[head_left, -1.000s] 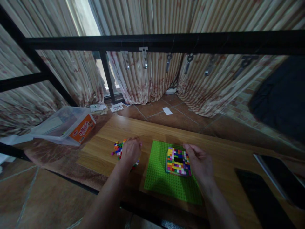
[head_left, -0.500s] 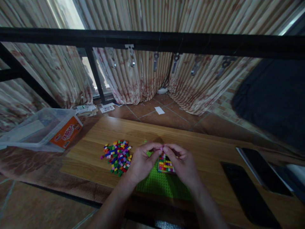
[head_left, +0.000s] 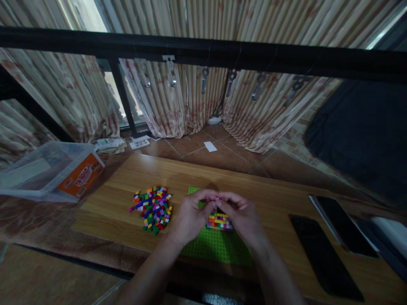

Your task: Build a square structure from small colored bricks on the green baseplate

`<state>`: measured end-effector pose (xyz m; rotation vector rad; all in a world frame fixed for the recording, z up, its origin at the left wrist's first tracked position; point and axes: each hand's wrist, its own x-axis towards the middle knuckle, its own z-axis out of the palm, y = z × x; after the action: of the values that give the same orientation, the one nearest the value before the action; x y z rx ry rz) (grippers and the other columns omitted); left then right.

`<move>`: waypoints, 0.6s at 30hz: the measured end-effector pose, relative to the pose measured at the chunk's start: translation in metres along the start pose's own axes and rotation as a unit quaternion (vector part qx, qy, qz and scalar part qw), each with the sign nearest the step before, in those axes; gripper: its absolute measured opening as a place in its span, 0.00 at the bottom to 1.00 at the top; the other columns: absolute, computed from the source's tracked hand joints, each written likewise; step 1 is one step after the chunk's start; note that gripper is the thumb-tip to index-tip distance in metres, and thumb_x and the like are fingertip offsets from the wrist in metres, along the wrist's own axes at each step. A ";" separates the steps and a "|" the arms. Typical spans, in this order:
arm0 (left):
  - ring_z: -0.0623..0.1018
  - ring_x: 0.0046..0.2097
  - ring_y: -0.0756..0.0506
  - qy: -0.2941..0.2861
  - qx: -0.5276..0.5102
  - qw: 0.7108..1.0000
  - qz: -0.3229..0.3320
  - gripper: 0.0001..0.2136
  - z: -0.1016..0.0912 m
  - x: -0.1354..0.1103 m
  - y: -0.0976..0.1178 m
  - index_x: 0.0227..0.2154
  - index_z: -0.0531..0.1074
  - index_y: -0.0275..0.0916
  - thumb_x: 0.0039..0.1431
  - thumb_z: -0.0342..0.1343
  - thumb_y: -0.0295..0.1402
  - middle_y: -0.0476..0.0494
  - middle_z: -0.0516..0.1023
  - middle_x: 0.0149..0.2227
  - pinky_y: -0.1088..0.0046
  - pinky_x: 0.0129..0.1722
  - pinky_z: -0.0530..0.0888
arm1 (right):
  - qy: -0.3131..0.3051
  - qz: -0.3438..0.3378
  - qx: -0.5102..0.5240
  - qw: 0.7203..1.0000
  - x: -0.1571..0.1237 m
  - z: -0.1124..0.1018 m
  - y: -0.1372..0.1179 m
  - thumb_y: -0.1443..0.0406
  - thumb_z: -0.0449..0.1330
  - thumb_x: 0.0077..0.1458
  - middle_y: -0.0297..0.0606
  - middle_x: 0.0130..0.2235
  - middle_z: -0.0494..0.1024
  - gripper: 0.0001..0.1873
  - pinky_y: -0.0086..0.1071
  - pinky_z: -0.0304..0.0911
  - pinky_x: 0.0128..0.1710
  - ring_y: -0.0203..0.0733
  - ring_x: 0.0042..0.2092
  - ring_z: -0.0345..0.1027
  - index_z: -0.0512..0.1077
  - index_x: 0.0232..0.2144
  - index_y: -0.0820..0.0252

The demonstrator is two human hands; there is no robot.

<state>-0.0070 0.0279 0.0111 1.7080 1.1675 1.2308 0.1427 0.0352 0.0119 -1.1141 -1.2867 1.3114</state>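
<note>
Just above a green studded baseplate [head_left: 219, 250], the fingertips of my left hand [head_left: 191, 214] and my right hand [head_left: 243, 216] meet. Both pinch a small pink toy brick [head_left: 217, 199], mostly covered by the fingers. Below them, between the hands, a block of multicoloured toy bricks [head_left: 219, 221] in rows sits on the baseplate; my right hand hides part of it. To the left of my left hand, loose toy bricks [head_left: 154, 209] in many colours lie heaped on the wooden table.
A clear plastic bin [head_left: 47, 173] with an orange label stands left of the wooden table [head_left: 111, 203]. Two dark flat devices, one a black slab [head_left: 324, 256], lie at the right. A black rail [head_left: 190, 48] with metal clips crosses in front of the curtains.
The view has shifted slightly, so the table and bin appear a little further left. Both hands stay together at the small pink brick.
</note>
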 end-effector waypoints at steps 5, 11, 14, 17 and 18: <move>0.79 0.41 0.49 0.022 0.026 0.999 -0.033 0.09 -0.003 0.003 -0.006 0.41 0.75 0.39 0.59 0.54 0.27 0.47 0.81 0.39 0.74 0.44 0.74 | 0.060 -0.007 -0.086 0.994 0.004 -0.014 0.009 0.57 0.65 0.48 0.38 0.33 0.82 0.12 0.36 0.67 0.38 0.43 0.35 0.74 0.80 0.33 0.57; 0.79 0.40 0.46 0.008 0.148 0.978 -0.144 0.12 -0.008 0.005 -0.018 0.43 0.75 0.38 0.57 0.52 0.27 0.43 0.81 0.42 0.68 0.43 0.74 | 0.111 -0.029 -0.220 0.969 0.008 -0.023 0.017 0.59 0.60 0.52 0.40 0.38 0.82 0.12 0.39 0.65 0.42 0.46 0.39 0.73 0.80 0.35 0.56; 0.79 0.42 0.45 -0.025 0.159 0.976 -0.146 0.14 -0.005 0.003 -0.019 0.46 0.74 0.37 0.58 0.51 0.28 0.41 0.81 0.45 0.68 0.43 0.74 | 0.096 -0.071 -0.249 0.961 0.011 -0.017 0.017 0.60 0.59 0.54 0.40 0.38 0.80 0.11 0.40 0.64 0.44 0.46 0.41 0.72 0.80 0.34 0.56; 0.79 0.43 0.44 -0.040 0.153 0.976 -0.151 0.14 -0.002 0.003 -0.015 0.46 0.75 0.36 0.59 0.50 0.28 0.40 0.81 0.45 0.68 0.43 0.74 | 0.087 -0.103 -0.263 0.955 0.015 -0.013 0.019 0.60 0.60 0.53 0.40 0.38 0.80 0.10 0.42 0.63 0.47 0.46 0.43 0.70 0.80 0.33 0.55; 0.79 0.42 0.44 -0.045 0.153 0.975 -0.152 0.14 -0.002 0.003 -0.013 0.46 0.75 0.36 0.59 0.50 0.28 0.40 0.81 0.44 0.69 0.42 0.74 | 0.086 -0.104 -0.264 0.955 0.016 -0.012 0.021 0.60 0.60 0.53 0.40 0.39 0.80 0.09 0.42 0.63 0.48 0.46 0.44 0.70 0.80 0.33 0.54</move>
<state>-0.0121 0.0350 0.0002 1.6990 1.5586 0.8113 0.1524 0.0526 -0.0089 -1.3752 -1.6193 0.7093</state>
